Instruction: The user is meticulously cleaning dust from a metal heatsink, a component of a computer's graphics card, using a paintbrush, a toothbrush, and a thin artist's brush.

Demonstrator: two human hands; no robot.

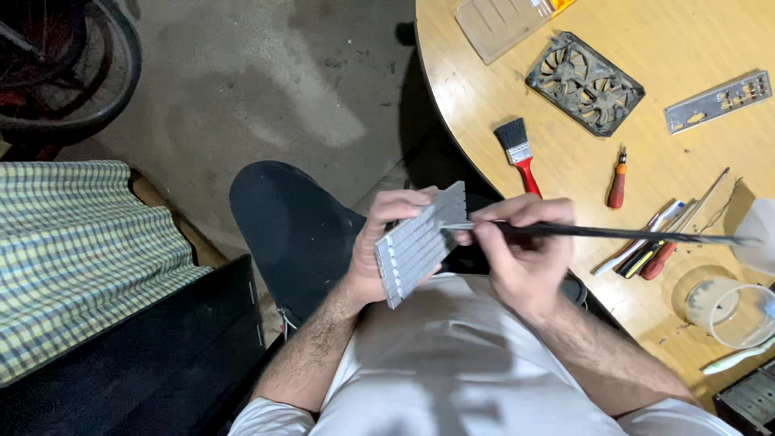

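Right hand (521, 250) grip clamped on thin brush (613, 234), tip at finned heatsink (420, 242); left hand (379, 250) grip clamped around heatsink.

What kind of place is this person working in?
Probably a home workshop or garage used for computer repair. A round wooden table holds a dusty dual-fan shroud, a red-handled brush and screwdrivers; the floor is bare concrete, with a bicycle wheel nearby.

The bicycle wheel (69, 69) is cut off by the top left corner. The clear plastic lid (502, 24) runs past the top edge. The left hand's (379, 258) palm hides behind the finned heatsink (420, 242).
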